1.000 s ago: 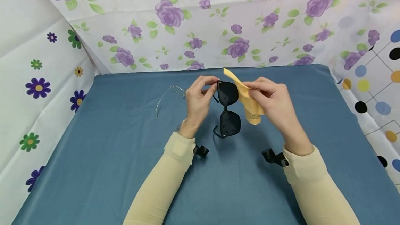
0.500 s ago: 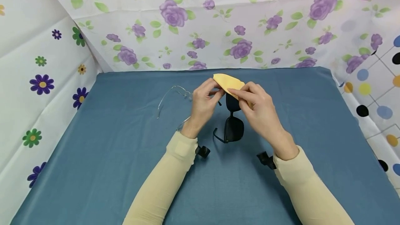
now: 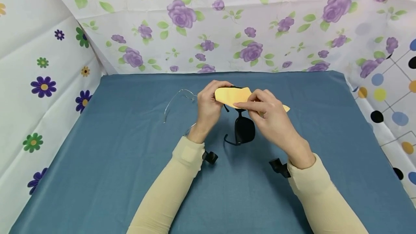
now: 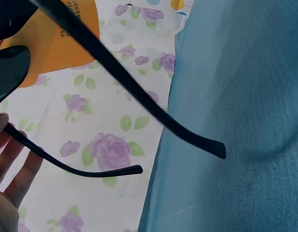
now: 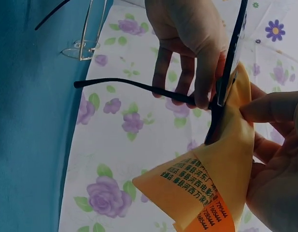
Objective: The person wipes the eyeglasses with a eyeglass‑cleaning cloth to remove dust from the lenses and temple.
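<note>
My left hand (image 3: 209, 105) pinches black sunglasses (image 3: 245, 130) at one end of the frame, where a temple joins. They hang on end above the table, one lens below the other, with both temples unfolded. A yellow cleaning cloth (image 3: 231, 96) covers most of the upper lens in the head view. My right hand (image 3: 271, 115) pinches this cloth against that lens, index finger stretched along it. In the right wrist view, printed characters show on the cloth (image 5: 202, 179), which wraps round the lens edge. The left wrist view shows both temples of the sunglasses (image 4: 115, 72) reaching toward the camera.
Thin wire-framed eyeglasses (image 3: 172, 102) lie on the blue tablecloth (image 3: 130, 161), partly hidden behind my left hand and wrist. A white curtain with purple flowers (image 3: 182, 13) stands along the table's far edge. Patterned sheets hang at both sides.
My right hand has moved left, bringing the cloth from beside the sunglasses onto the upper lens. Over the last half second the cloth has flattened and shifted slightly down and left across it.
</note>
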A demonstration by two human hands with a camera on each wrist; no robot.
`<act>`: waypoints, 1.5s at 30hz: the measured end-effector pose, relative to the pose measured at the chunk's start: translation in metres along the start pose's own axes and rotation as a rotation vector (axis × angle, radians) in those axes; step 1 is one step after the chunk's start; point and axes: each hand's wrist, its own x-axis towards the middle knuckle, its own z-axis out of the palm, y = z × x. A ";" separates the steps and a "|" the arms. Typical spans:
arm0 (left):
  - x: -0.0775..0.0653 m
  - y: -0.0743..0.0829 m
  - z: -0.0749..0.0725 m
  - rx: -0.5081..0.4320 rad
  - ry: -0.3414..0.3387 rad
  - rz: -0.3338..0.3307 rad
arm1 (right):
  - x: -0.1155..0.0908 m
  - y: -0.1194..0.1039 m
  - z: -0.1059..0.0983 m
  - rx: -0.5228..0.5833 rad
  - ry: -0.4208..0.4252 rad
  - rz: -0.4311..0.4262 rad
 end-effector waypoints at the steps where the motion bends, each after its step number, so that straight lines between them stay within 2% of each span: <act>1: 0.001 0.000 0.000 0.003 0.001 0.001 | 0.000 0.000 -0.001 0.001 -0.006 -0.004; 4: 0.003 0.001 -0.001 -0.009 0.012 -0.018 | 0.001 0.000 -0.004 -0.001 -0.011 -0.014; 9: 0.005 0.006 -0.002 -0.024 0.047 -0.091 | 0.002 0.002 -0.007 0.003 -0.010 -0.043; 15: 0.010 0.026 -0.008 -0.035 0.069 -0.114 | 0.002 0.004 -0.011 -0.012 -0.018 -0.076; 19: 0.010 0.030 -0.009 -0.048 0.060 -0.128 | 0.002 0.007 -0.018 0.013 -0.013 -0.060; 27: 0.010 0.035 -0.009 -0.069 0.046 -0.136 | 0.001 0.010 -0.030 0.128 0.151 0.067; 29: 0.009 0.035 -0.008 -0.062 0.049 -0.134 | 0.002 0.009 -0.025 0.130 0.136 0.054; 34: 0.008 0.034 -0.008 -0.048 0.067 -0.121 | 0.002 0.006 -0.012 0.029 0.024 -0.038; 37: 0.009 0.034 -0.008 -0.084 0.080 -0.116 | 0.001 0.009 -0.013 -0.006 0.028 -0.055; 40: 0.009 0.033 -0.008 -0.118 0.087 -0.119 | 0.000 0.017 -0.018 -0.013 0.068 -0.030; 45: 0.006 0.028 -0.005 -0.117 0.088 -0.121 | -0.001 0.028 -0.023 0.036 0.097 0.079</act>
